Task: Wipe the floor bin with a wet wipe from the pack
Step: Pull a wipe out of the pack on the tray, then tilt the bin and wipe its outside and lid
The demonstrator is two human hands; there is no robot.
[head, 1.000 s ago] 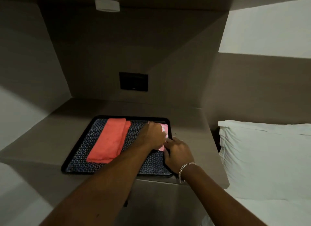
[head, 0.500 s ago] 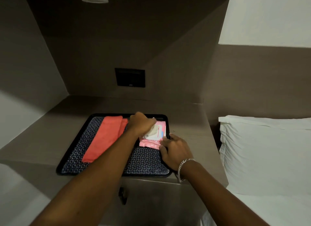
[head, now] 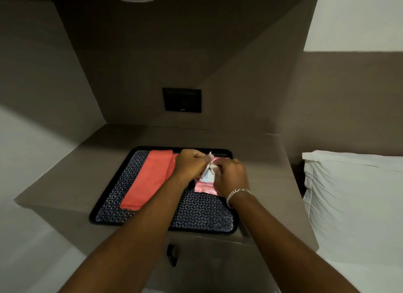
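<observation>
The pink wipe pack point(head: 204, 187) on the tray point(head: 226, 230) is pinched by left hand point(head: 190, 165) and right hand point(head: 229, 176); label unreadable.

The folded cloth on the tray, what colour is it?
The folded cloth is coral red, clearest in the head view.

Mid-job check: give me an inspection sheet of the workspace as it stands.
Surface: bedside counter, bare around the black tray.
Job's things: pink wet wipe pack on the tray; floor bin not seen.
Clutter: folded coral cloth on the tray.
Grips: left hand pinches the pack's flap; right hand pinches a white wipe.
Cables: nothing seen.
Surroundings: wall switch panel; white pillow to the right.
</observation>
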